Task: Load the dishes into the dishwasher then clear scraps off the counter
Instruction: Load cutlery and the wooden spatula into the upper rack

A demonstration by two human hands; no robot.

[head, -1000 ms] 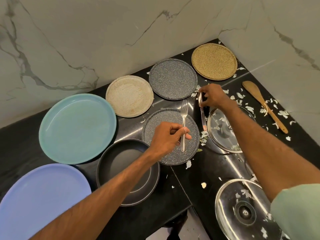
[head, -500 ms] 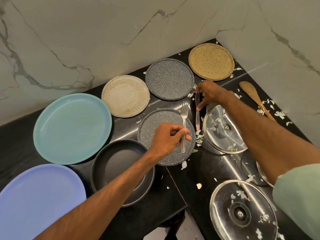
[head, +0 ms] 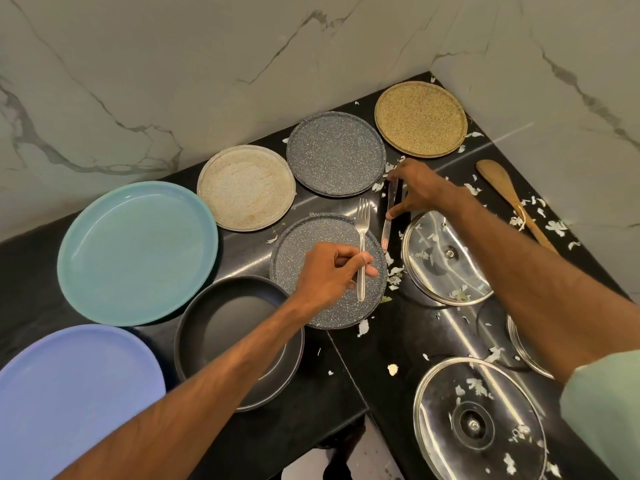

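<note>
left hand (head: 332, 271) pinches the fork (head: 362, 237) by its handle above the near speckled plate (head: 304, 244), probably gathering cutlery to load first. right hand (head: 419, 188) pinches the knife (head: 389, 216) lying on the table (head: 408, 327), left of a glass lid (head: 446, 258).

No text is readable; the small red label (head: 384, 242) on the knife (head: 387, 229) is illegible.

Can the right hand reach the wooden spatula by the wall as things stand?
Probably yes: only loose scraps lie between the right hand and the wooden spatula, nothing upright. But it is pinching the knife, so it isn't free.
</note>
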